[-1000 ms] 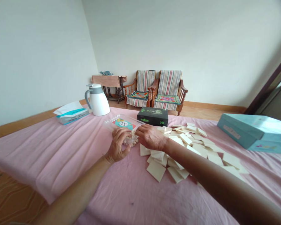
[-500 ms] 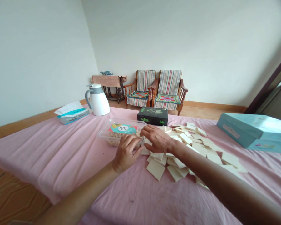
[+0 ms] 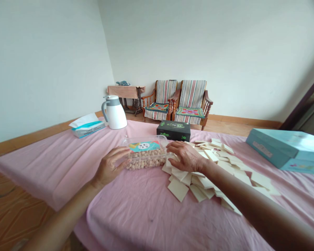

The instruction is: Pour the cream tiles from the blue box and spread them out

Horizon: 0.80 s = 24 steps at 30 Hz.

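A clear plastic tub of small round nuts [image 3: 146, 157], with a bright label on its lid, lies on the pink cloth [image 3: 68, 164]. My left hand [image 3: 110, 166] cups its left end, fingers curved against the plastic. My right hand [image 3: 186, 156] presses on its right end, fingers bent, with the wrist over a spread of cream square tiles [image 3: 217, 167].
Behind the tub stands a black box [image 3: 173, 130]. A white jug [image 3: 114, 112] and a tissue pack [image 3: 87, 125] sit at the back left. A light blue box [image 3: 288, 148] lies at the right. Two striped wooden chairs [image 3: 179, 103] stand by the far wall.
The tub has been turned from standing on end to lying lengthways. My left hand moved from its near side to its left end; my right hand stayed at its right end.
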Tool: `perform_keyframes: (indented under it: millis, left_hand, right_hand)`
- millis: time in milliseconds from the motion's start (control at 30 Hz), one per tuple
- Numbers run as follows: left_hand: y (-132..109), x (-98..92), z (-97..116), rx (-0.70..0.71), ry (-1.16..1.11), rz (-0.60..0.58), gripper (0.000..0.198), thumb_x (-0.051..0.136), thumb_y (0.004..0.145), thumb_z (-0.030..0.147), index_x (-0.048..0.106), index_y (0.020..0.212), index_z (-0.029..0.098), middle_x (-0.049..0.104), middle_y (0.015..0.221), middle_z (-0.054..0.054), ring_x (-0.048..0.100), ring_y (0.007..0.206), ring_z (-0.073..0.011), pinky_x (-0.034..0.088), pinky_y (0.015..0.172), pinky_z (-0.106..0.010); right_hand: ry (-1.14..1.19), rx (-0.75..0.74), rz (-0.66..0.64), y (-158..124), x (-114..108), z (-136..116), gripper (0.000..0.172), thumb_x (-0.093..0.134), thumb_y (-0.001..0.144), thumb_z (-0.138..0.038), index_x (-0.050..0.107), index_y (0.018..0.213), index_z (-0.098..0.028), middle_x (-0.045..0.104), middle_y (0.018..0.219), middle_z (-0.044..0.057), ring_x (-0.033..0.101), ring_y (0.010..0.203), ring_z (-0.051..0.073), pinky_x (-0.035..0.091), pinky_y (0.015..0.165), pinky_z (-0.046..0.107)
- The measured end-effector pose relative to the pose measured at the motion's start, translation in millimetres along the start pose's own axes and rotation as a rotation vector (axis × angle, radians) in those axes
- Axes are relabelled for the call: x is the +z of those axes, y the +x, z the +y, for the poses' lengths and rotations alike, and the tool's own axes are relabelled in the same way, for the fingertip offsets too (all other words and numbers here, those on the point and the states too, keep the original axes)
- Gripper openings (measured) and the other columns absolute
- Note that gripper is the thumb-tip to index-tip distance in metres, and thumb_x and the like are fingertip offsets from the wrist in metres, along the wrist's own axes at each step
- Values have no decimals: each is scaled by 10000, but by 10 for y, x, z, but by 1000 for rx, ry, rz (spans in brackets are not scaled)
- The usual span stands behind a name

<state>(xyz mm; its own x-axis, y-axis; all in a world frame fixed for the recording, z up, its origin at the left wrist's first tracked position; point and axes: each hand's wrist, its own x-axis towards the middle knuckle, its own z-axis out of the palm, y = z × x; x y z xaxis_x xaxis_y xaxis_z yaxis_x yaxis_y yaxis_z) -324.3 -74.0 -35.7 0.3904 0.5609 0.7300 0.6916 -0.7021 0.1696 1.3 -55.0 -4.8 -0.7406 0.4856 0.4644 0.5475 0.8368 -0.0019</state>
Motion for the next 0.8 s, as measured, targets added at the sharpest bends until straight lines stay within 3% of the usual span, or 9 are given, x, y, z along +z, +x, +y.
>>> perform_keyframes:
  millis: [100, 200, 433, 600, 800]
  left_hand:
    - [36, -1, 19, 104, 4, -36, 271, 633, 805, 200, 648, 1075, 209, 666, 1056, -74, 587, 1041, -194, 485, 925, -369]
    - [150, -10, 62, 190, 57, -127, 233, 609, 821, 194, 665, 1047, 200, 678, 1021, -77, 593, 1005, -193, 512, 855, -343]
    - [351, -33, 241, 242, 211, -310, 164, 528, 868, 230, 684, 909, 203, 683, 882, -47, 615, 879, -182, 503, 779, -316]
    - [392, 38, 333, 240, 226, -321, 169, 509, 881, 254, 666, 904, 194, 659, 858, -53, 606, 861, -175, 486, 773, -300]
    - [469, 185, 420, 246, 226, -308, 199, 492, 892, 271, 636, 792, 178, 622, 755, -37, 584, 757, -160, 456, 709, -292]
  right_hand:
    - [-22, 10, 16, 22, 35, -40, 151, 481, 867, -202, 621, 868, -147, 628, 903, 93, 559, 894, 186, 408, 806, 328]
    - [-87, 21, -15, 70, 63, -80, 226, 437, 897, -178, 614, 759, -152, 629, 822, 74, 556, 838, 167, 397, 788, 303]
    - [-302, 14, -245, 274, -45, -237, 165, 472, 847, -79, 626, 806, -120, 627, 825, 104, 571, 782, 188, 387, 705, 312]
    - [-435, -35, -267, 373, 4, -284, 188, 436, 843, -52, 618, 871, -91, 627, 858, 147, 590, 775, 235, 412, 666, 346]
    - [-394, -68, -307, 418, 52, -197, 144, 486, 826, -77, 624, 866, -93, 632, 850, 142, 594, 796, 227, 437, 668, 320]
